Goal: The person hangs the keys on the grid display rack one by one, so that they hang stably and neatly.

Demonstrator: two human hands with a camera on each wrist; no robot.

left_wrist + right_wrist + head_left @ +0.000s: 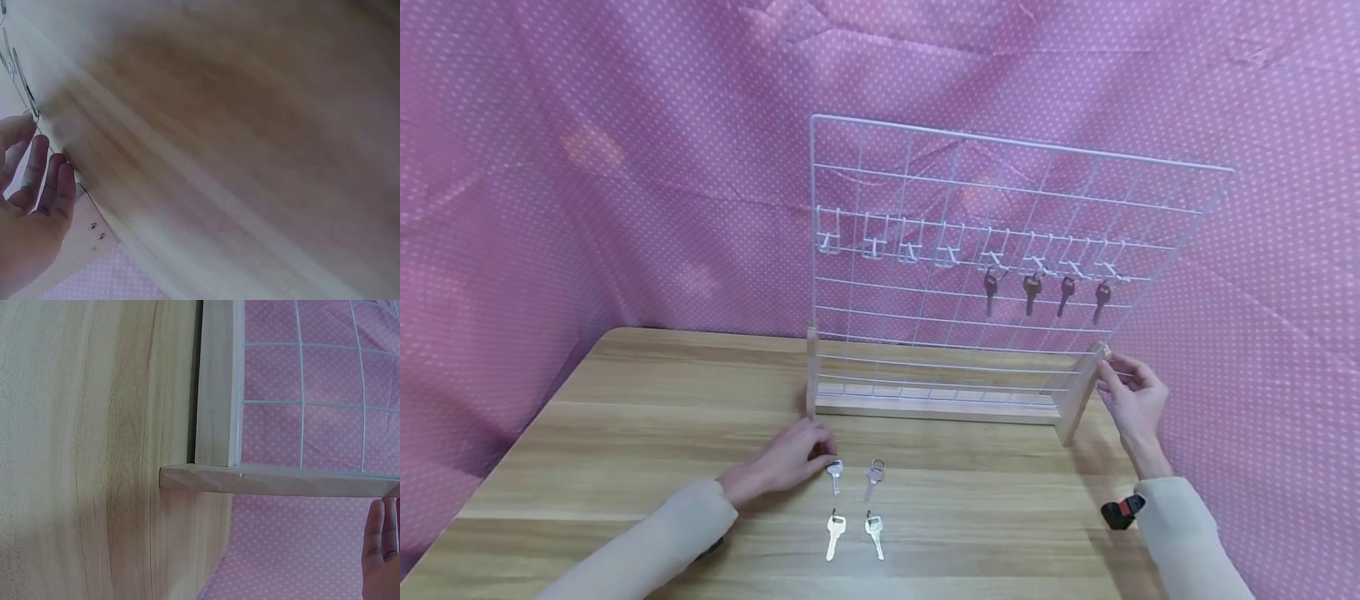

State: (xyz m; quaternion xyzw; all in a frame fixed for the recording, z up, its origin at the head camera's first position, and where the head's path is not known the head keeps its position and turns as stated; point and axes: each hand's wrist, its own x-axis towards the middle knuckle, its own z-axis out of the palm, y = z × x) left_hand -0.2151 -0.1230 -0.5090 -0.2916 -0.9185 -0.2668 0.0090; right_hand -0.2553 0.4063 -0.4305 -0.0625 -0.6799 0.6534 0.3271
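Note:
My left hand (792,454) rests low over the table, thumb and fingertip meeting at the ring end of a silver key (835,479). In the left wrist view the thumb tip touches this ring end, while the other fingers (39,150) are loosely bent. Beside it lies a second key with a ring (876,473); nearer me are two more keys, one left (836,527), one right (874,528). At the rack's right wooden upright (1081,392) my right hand (1135,396) grips the top end; in the right wrist view only some fingers (373,528) show.
A white wire grid rack (940,333) stands on a wooden base (925,406) at the table's back. Several white hooks (910,252) line it; the right ones carry keys (1032,287). Pink dotted cloth (662,167) hangs behind the wooden table (662,408).

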